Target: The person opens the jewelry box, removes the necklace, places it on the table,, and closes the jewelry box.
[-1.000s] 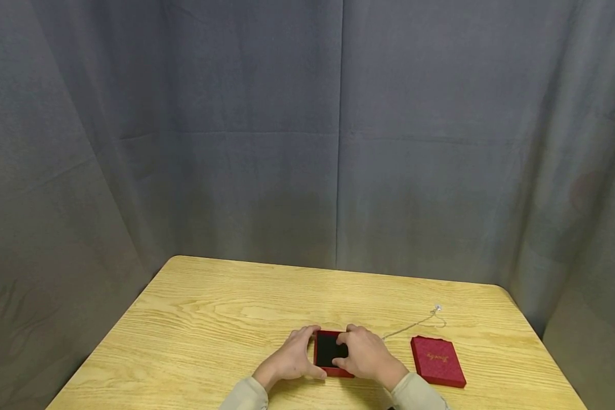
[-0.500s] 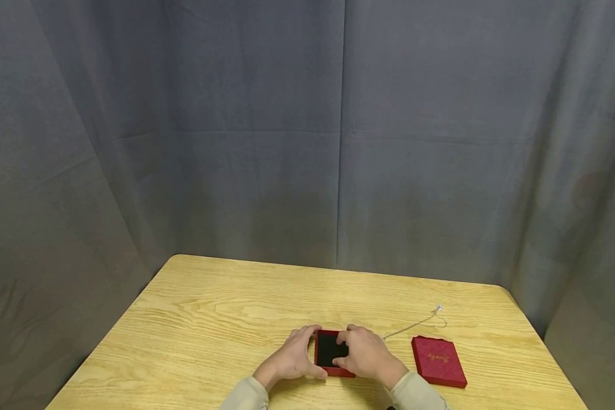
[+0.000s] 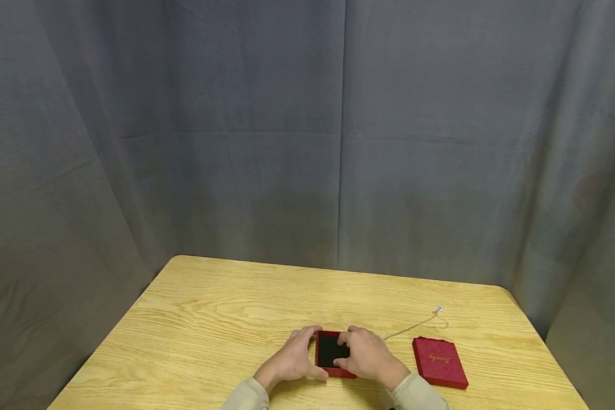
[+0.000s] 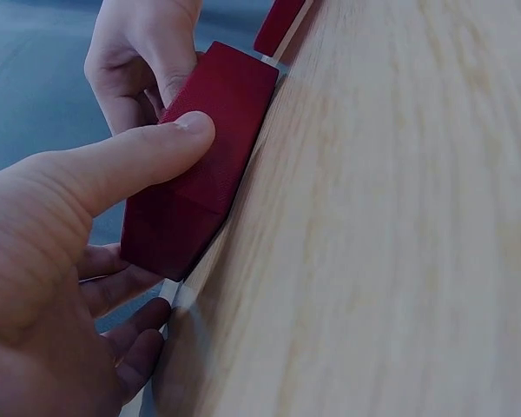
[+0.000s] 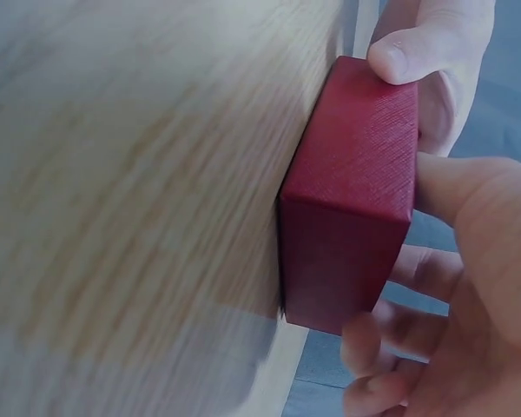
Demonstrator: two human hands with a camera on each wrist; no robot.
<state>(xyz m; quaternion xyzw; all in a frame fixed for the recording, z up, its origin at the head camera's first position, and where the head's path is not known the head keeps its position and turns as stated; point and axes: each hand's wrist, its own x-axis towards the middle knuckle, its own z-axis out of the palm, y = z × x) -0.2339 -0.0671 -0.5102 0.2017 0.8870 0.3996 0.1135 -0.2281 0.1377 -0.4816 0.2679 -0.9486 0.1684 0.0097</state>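
Observation:
An open red jewelry box [image 3: 340,373] with a black insert [image 3: 329,348] sits on the table between both hands. My left hand [image 3: 291,357] grips it from the left. Its thumb lies on the near wall in the left wrist view, its fingers around the far side. My right hand [image 3: 370,356] comes in from the right, thumb and index fingertips bent down onto the black insert inside the rim. Its other fingers curl beside the red box wall [image 5: 347,148] in the right wrist view. The palm hides the box's right side in the head view.
A red lid [image 3: 441,363] with gold lettering lies to the right of the hands. A thin necklace [image 3: 412,327] stretches across the table [image 3: 225,319] behind the right hand, a small clear piece at its far end. Grey curtains [image 3: 266,171] stand behind the table.

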